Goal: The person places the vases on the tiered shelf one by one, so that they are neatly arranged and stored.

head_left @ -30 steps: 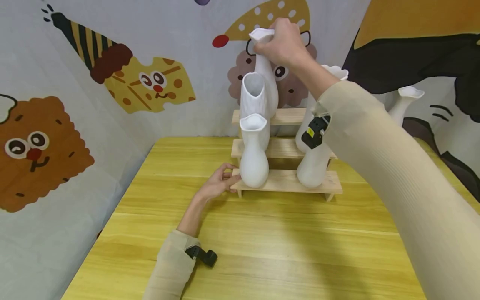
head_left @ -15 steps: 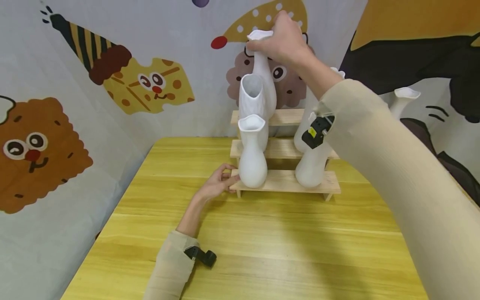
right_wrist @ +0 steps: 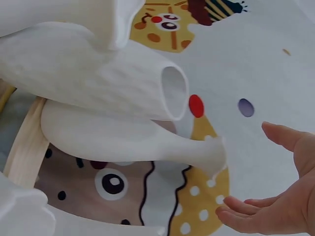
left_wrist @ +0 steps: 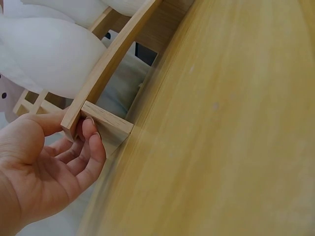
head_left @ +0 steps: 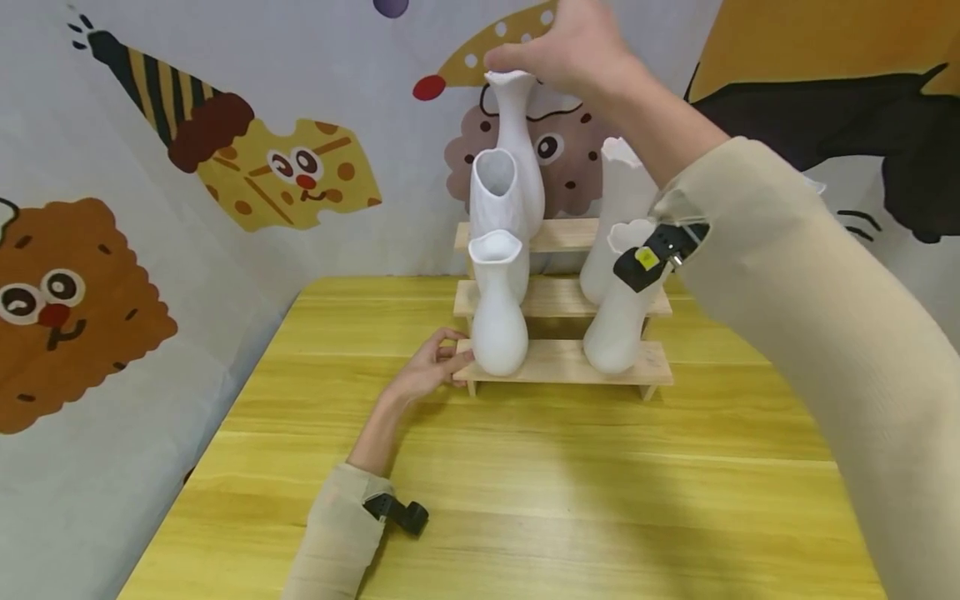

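Note:
A stepped wooden stand (head_left: 555,360) with three tiers bears several white vases. My left hand (head_left: 422,372) pinches the left end of its lowest tier, thumb over the board and fingers curled beneath, as the left wrist view shows. At the top left stands a tall slim-necked vase (head_left: 522,162), upright on the upper tier. Just above its rim is my right hand (head_left: 592,54), thumb and fingers spread; in the right wrist view a gap separates them from the flared mouth. In front of that vase are a wide-mouthed vase (head_left: 495,200) and a small flared vase (head_left: 500,333).
On the stand's right side are a small vase (head_left: 615,333) on the lowest tier and a taller one (head_left: 618,196) behind it. Another pale rim shows past the right sleeve (head_left: 817,275). The yellow wooden table (head_left: 525,500) meets a cartoon-printed cloth (head_left: 300,50) behind.
My right hand has let go of the tall vase's neck and risen above its rim. The vase stays standing on the upper tier. My left hand keeps its hold on the stand.

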{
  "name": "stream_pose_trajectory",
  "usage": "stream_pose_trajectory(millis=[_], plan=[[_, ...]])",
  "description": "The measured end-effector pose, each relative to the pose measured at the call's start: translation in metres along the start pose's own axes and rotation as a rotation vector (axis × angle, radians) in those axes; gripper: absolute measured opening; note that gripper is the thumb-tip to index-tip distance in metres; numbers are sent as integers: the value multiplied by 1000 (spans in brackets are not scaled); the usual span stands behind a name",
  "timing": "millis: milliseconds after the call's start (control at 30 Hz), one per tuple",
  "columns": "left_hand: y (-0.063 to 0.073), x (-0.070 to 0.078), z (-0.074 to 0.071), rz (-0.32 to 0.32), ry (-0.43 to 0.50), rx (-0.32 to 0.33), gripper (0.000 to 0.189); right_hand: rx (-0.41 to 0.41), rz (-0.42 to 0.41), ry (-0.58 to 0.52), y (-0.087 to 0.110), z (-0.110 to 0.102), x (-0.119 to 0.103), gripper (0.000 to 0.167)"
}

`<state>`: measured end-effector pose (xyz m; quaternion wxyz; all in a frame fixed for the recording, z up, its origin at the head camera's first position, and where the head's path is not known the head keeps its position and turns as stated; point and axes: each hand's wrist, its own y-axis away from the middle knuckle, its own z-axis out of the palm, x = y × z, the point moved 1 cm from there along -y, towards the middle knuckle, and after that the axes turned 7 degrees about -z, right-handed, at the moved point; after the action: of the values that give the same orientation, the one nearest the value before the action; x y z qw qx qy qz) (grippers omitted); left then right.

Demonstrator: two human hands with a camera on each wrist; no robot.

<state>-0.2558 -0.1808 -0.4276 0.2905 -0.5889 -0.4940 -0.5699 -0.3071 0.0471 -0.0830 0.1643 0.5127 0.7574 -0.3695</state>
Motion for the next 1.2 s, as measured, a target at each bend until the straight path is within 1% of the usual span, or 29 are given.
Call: stream_pose_trajectory(millis=[100, 200, 300, 367, 433, 533, 600, 667, 733, 800, 900, 967, 1033, 1133, 1200], plan=[[0, 0, -1, 2, 0, 3, 47, -24, 8, 7, 2, -7, -1, 71], [0, -1, 0, -2, 1, 2, 49, -50, 53, 8, 4, -17, 2, 68], [-1, -1, 1, -6, 2, 3, 50, -49, 94, 7, 7, -28, 10, 64], [-1, -1, 2, -6, 3, 5, 49, -33, 121, 39, 12, -37, 18, 64], [-2, 0, 2, -2, 0, 5, 49, -5, 128, 67, 18, -47, 26, 64], [-2, 0, 3, 4, -2, 6, 48, 43, 110, 94, 26, -62, 40, 63], [-2, 1, 3, 5, -2, 5, 47, 74, 96, 87, 30, -71, 49, 62], [-1, 1, 4, -2, 1, 6, 46, 100, 97, 70, 33, -79, 59, 60], [-1, 1, 4, -5, 1, 4, 46, 129, 120, 48, 37, -87, 69, 58], [0, 1, 4, -7, -1, 3, 47, 155, 145, 21, 42, -93, 81, 52], [0, 0, 3, -5, 0, 5, 48, 196, 149, -24, 49, -100, 101, 54], [0, 0, 2, -7, 3, 11, 47, 204, 162, -6, 53, -101, 115, 59], [0, 0, 2, -10, 6, 18, 46, 206, 186, 33, 57, -100, 129, 68], [1, 0, 1, -11, 6, 22, 46, 197, 243, 129, 62, -98, 153, 72], [1, 0, 2, -10, 4, 19, 47, 196, 281, 151, 65, -98, 169, 73]])
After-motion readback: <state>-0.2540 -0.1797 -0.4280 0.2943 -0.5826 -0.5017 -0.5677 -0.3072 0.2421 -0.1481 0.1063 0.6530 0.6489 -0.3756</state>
